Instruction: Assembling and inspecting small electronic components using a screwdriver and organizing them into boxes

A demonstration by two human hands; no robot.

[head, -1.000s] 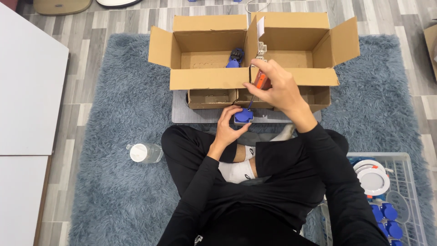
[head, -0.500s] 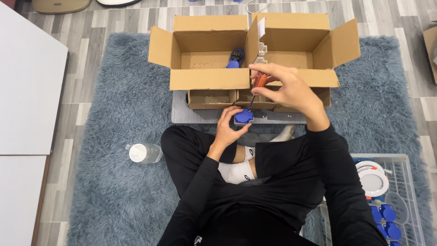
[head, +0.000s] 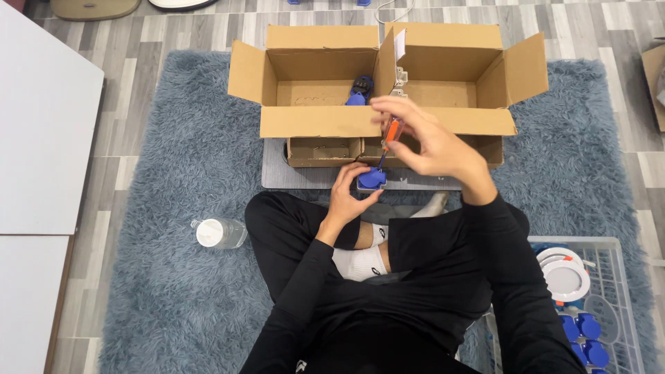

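Fluffy blue rug point(head: 173, 291) underneath — left hand point(head: 350, 197) grips a small blue part point(head: 372, 179), right hand point(head: 426, 142) pinches an orange screwdriver point(head: 389, 138) down onto it.

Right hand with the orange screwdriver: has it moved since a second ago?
Yes. The right hand has come down from the cardboard box's front wall, bringing the screwdriver tip to the blue part.

Right hand point(head: 433, 142) and orange-handled screwdriver point(head: 390, 135) lower now, tip down onto the blue part point(head: 371, 179).
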